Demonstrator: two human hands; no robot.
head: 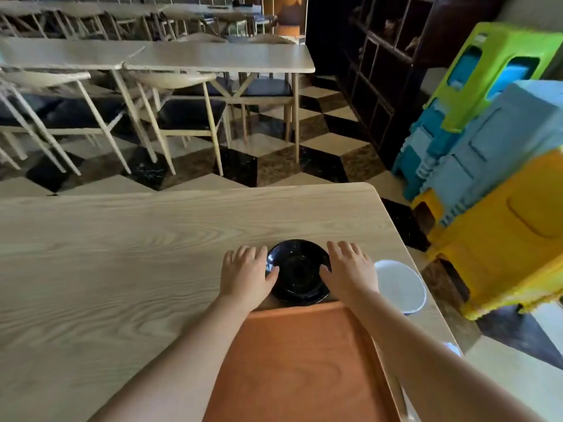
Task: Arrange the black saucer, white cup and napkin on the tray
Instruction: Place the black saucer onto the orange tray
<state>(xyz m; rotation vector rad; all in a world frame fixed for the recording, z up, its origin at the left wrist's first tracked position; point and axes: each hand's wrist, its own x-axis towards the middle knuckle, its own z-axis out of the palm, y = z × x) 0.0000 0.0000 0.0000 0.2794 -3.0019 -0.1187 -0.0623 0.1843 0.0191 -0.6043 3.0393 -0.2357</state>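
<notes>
I have both hands out over the wooden table [122, 245] in the lower middle of the frame, one on each side of the black saucer [298, 271]. My left hand [245, 274] lies flat against its left rim with the thumb touching the edge; my right hand [350, 269] does the same on the right rim. The fingers are spread and loose, bracketing the saucer rather than clamped on it, and I cannot tell whether it has left the tabletop at all.

The saucer sits just past the far edge of the orange tray [301, 360], which fills the bottom centre of the frame and has nothing on it that I can see. The white cup [400, 286] stands on the table to the right of the tray, just beside my right wrist, untouched. I cannot make out a napkin; a small pale patch near the table's right edge is too blurred to name.

By my reading nothing is placed yet: the saucer comes first, then cup and napkin.
</notes>
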